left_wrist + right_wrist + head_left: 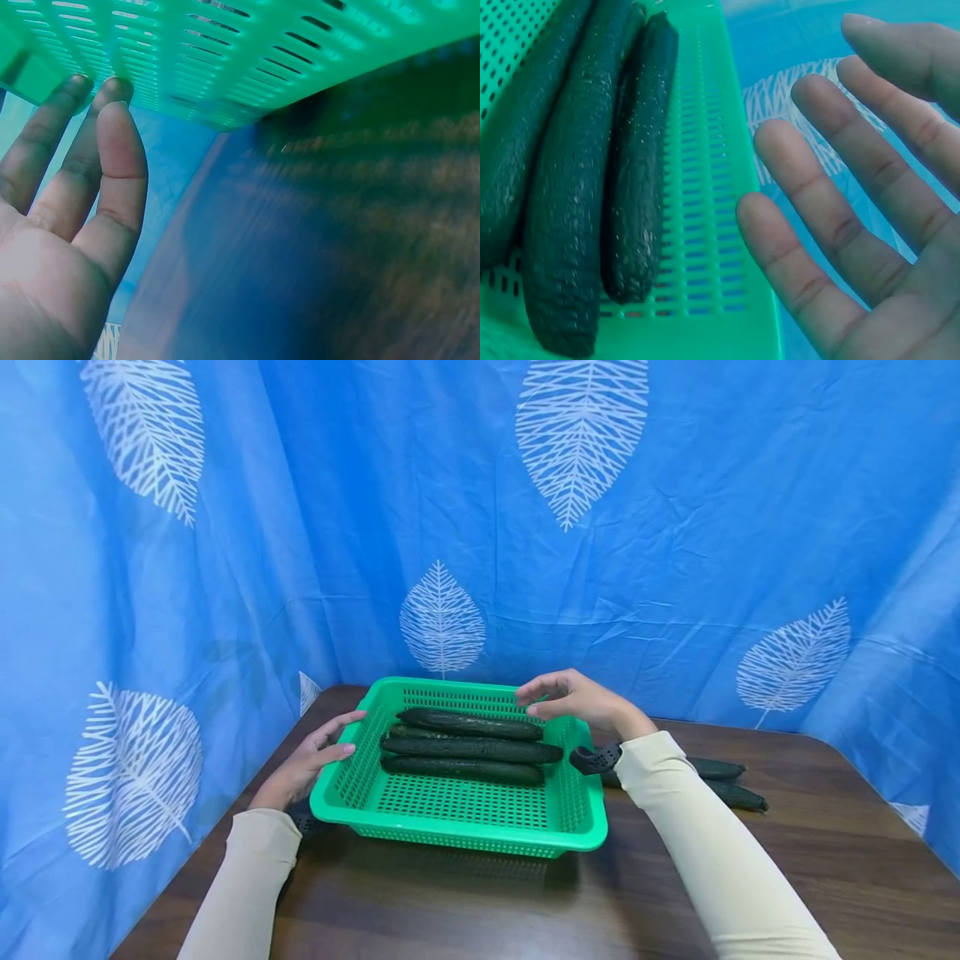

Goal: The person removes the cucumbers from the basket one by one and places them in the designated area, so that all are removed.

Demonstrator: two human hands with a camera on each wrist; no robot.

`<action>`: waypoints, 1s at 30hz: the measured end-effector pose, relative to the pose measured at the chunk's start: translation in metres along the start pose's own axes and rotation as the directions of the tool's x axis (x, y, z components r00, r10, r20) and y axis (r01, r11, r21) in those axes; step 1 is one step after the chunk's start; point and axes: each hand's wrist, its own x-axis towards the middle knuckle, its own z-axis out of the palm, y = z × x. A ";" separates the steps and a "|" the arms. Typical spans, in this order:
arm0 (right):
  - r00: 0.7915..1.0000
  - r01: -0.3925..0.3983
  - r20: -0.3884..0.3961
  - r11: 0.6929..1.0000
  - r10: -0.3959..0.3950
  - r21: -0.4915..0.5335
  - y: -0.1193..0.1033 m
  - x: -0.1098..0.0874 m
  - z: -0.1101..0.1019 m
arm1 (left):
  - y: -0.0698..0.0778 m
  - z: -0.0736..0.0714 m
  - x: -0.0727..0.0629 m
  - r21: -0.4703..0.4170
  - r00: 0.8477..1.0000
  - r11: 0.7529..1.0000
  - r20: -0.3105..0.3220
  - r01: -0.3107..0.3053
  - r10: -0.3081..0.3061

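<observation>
A green plastic basket (465, 832) with slotted walls stands on the table in the head view. Several dark green cucumbers (472, 748) lie side by side in its far half. At the basket's left side is my left hand (307, 764), its fingers extended and the fingertips (116, 88) against the slotted wall in the left wrist view. My right hand (577, 700) hovers over the far right corner, holding nothing. Its fingers (795, 161) are spread and slightly bent beside the rim in the right wrist view.
More cucumbers (735, 795) lie on the brown wooden table (840, 835) right of the basket, partly hidden by the right forearm. A blue curtain (675, 568) with white leaf prints hangs behind and left of the table. Black bands (594, 760) circle the wrists.
</observation>
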 end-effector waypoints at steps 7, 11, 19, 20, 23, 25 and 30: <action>1.000 0.010 0.003 1.000 -0.010 -0.028 -0.003 0.013 0.012 | 0.000 -0.001 0.000 -0.013 1.000 1.000 0.002 0.009 -0.009; 1.000 0.008 0.000 1.000 -0.008 0.008 -0.003 0.020 0.020 | -0.002 -0.001 0.001 -0.015 1.000 1.000 0.004 -0.001 0.001; 1.000 -0.007 -0.015 0.998 0.008 0.067 -0.004 0.035 0.038 | -0.002 -0.001 0.001 0.015 1.000 1.000 -0.013 0.006 -0.006; 1.000 -0.010 -0.017 0.997 0.012 0.075 -0.005 0.037 0.040 | -0.002 -0.001 0.001 0.016 1.000 1.000 -0.011 0.008 -0.008; 1.000 -0.021 -0.021 0.996 0.023 0.087 -0.005 0.044 0.045 | -0.001 -0.001 0.001 0.009 1.000 1.000 -0.006 0.013 -0.013; 0.999 -0.029 -0.020 0.994 0.031 0.101 -0.003 0.048 0.047 | -0.001 -0.001 0.001 0.003 1.000 1.000 -0.003 0.014 -0.014; 0.998 -0.055 -0.023 0.991 0.059 0.122 0.003 0.055 0.051 | -0.002 -0.002 0.002 -0.012 1.000 1.000 -0.007 0.015 -0.015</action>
